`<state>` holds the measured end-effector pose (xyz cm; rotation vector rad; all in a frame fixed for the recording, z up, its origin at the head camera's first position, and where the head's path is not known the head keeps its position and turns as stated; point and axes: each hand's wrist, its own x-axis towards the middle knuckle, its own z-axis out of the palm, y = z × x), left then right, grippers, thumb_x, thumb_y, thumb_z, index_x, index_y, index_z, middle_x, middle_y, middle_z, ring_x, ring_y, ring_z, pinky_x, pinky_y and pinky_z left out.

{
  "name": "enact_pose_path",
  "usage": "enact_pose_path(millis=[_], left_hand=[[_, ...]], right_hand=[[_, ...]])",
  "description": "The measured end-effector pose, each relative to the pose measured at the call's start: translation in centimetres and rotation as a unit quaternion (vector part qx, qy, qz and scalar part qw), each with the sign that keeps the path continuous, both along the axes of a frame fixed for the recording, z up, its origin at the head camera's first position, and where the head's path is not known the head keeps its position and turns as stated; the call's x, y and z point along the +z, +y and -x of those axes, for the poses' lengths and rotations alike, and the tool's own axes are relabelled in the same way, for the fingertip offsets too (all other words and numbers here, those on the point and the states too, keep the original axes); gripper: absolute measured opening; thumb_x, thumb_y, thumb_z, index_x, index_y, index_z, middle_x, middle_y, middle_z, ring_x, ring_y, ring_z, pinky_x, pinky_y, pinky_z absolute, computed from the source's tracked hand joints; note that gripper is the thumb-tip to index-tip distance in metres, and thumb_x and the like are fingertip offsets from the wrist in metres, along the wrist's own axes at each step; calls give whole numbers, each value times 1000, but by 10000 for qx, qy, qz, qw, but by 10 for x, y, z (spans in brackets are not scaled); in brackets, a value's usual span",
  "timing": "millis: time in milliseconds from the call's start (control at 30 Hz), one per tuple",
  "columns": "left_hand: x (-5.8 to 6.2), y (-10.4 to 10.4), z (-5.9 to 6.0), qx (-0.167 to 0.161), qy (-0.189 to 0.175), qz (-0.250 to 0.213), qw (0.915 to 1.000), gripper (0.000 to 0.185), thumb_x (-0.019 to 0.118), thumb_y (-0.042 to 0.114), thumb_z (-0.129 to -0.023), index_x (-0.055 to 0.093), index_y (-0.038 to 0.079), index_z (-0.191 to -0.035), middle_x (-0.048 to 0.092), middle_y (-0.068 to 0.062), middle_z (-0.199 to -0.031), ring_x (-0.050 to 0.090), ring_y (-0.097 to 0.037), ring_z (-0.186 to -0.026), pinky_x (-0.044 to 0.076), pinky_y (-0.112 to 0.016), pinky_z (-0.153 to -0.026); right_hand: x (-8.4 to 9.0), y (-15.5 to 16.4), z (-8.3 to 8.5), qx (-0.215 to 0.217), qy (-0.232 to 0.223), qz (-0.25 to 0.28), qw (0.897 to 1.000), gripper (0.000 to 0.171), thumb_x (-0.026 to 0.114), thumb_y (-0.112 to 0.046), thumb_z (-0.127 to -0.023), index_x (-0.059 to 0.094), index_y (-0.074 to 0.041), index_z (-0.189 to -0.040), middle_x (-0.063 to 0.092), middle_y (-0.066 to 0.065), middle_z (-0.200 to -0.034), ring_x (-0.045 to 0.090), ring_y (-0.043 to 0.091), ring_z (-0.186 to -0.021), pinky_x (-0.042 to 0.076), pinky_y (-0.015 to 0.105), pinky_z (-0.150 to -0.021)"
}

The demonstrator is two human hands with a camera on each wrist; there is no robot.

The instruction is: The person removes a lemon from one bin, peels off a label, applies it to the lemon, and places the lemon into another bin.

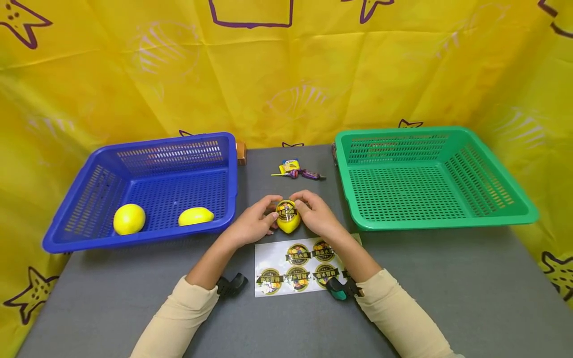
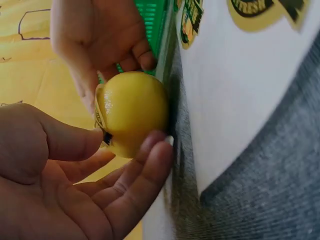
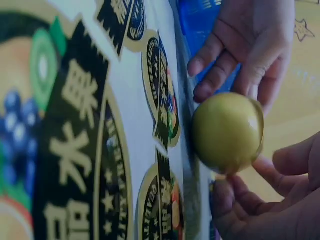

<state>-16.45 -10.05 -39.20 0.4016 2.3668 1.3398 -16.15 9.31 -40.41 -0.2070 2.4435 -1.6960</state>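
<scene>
A yellow lemon (image 1: 288, 226) rests on the grey table between both hands. A round black-and-gold fruit label (image 1: 286, 211) covers its upper side. My left hand (image 1: 254, 222) holds the lemon from the left; in the left wrist view its thumb (image 2: 75, 142) presses the label's edge and its fingers curl by the lemon's side. From the right, my right hand (image 1: 317, 215) reaches around the lemon; in the right wrist view its thumb (image 3: 295, 156) stands slightly apart and its fingers are near the lemon's lower side. Just in front lies a white label sheet (image 1: 277, 251) with several labels.
A blue basket (image 1: 179, 186) at left holds two lemons, one round-looking (image 1: 129, 219), one lying sideways (image 1: 195, 216). At right stands a green basket (image 1: 403, 194). Behind the hands lie wrapped sweets (image 1: 290, 166) and a lollipop (image 1: 293, 174). A small brown box (image 1: 241, 153) touches the backdrop.
</scene>
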Motion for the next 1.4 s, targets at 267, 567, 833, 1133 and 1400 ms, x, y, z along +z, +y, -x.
enact_pose_path(millis=[267,567,833,1133,1400], left_hand=[[9,2,-8,-120,659,553,9962,41,44,4,-104,44,2,-145,59,-21,-130,68,-27,-89,56,-36,-72],[38,2,-26,188,2150,1152,9696,33,57,14,-100,62,12,-133,65,-9,-120,64,-26,-99,52,-46,-82],[56,-11,-32,990,3888,1488,9038,26,63,7,-92,72,6,-117,66,-14,-123,50,-38,-128,39,-57,-104],[41,-22,-19,1126,3747,2564,8838,36,65,8,-91,65,1,-127,53,-27,-138,38,-50,-136,29,-64,-110],[39,-23,-13,1165,3880,2572,8773,36,63,8,-91,65,-1,-126,55,-27,-138,44,-49,-132,28,-62,-112]], right_hand=[[6,-7,-9,710,885,-1454,9828,55,76,-19,-89,54,-8,-138,49,18,-138,52,32,-119,45,51,-98],[14,-8,-11,777,1231,-2295,9624,64,86,-19,-77,59,-10,-134,60,9,-126,59,24,-107,50,45,-90],[56,16,-26,1180,1607,-1546,9676,62,86,-21,-77,58,-10,-131,60,3,-122,59,20,-99,54,36,-82],[125,74,-11,1059,1534,-1301,9738,62,85,-14,-80,55,-7,-134,58,7,-124,58,27,-105,55,41,-85],[134,130,61,349,745,-1857,9792,65,75,-20,-87,44,-2,-141,46,18,-136,55,35,-110,49,40,-81]])
